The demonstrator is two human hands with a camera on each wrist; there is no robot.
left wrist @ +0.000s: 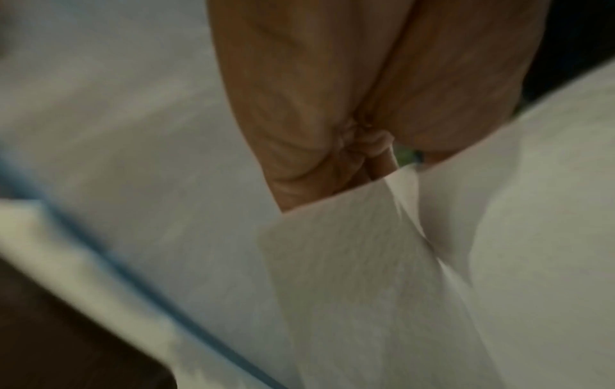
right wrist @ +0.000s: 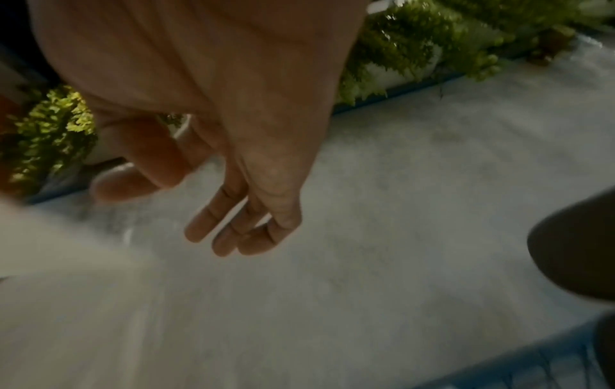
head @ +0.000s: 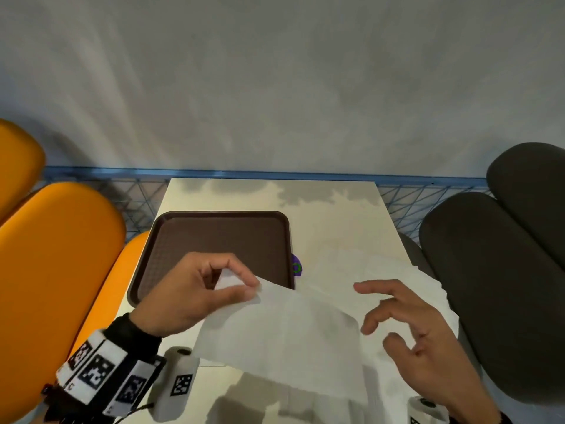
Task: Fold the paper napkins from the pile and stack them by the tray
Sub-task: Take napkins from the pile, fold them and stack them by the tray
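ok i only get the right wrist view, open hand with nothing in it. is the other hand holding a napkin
observer: yes, the left hand pinches one corner of a napkin between thumb and fingers, and the sheet is unfolded.
operator: where's the tray
observer: the brown tray sits just beyond the left hand, on the left part of the table.
operator: and the pile
observer: the pile of unfolded napkins lies right of the tray, with the right hand over its near part.
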